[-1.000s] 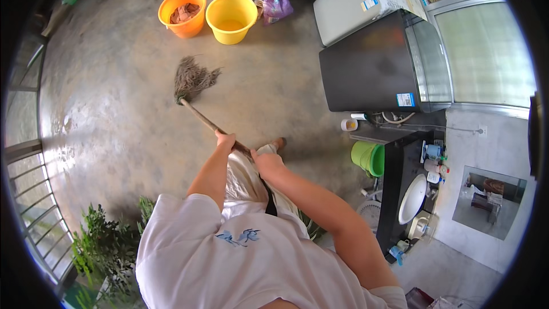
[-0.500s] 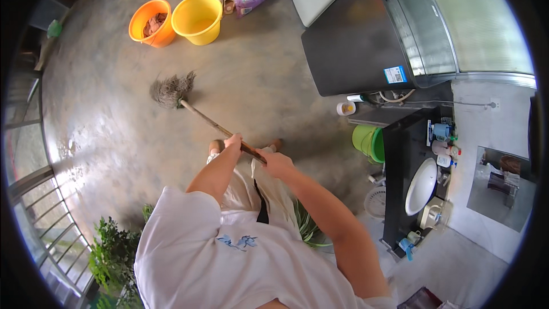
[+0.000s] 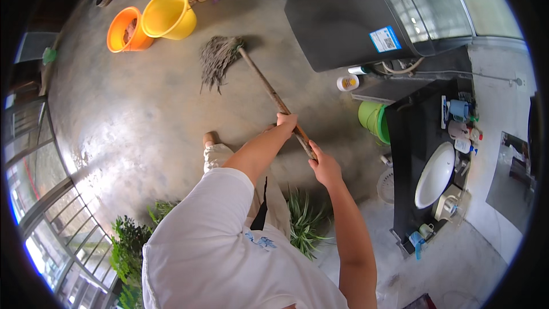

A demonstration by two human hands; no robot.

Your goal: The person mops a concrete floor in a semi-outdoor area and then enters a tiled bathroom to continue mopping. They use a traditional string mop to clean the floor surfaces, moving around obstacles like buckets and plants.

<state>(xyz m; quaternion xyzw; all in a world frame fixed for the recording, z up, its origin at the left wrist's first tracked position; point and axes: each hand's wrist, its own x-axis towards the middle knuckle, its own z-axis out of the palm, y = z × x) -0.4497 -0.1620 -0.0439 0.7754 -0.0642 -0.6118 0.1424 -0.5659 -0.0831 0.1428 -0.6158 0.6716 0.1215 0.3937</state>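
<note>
No words are legible. A blue-and-white label (image 3: 385, 39) with a square code sits on the black appliance (image 3: 337, 23); the white tub (image 3: 347, 83) bears yellowish, unreadable print.

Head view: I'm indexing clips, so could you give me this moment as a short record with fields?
Tool: mop, grey strands, wooden handle
Left hand: grips the handle, nearer the strands
Right hand: grips near the handle's other end
Buckets ahead: orange bucket with reddish-brown contents, yellow bucket beside it
Right side: black appliance; green bucket by a black counter with a white basin
Floor: grey-brown, shiny at left
</note>
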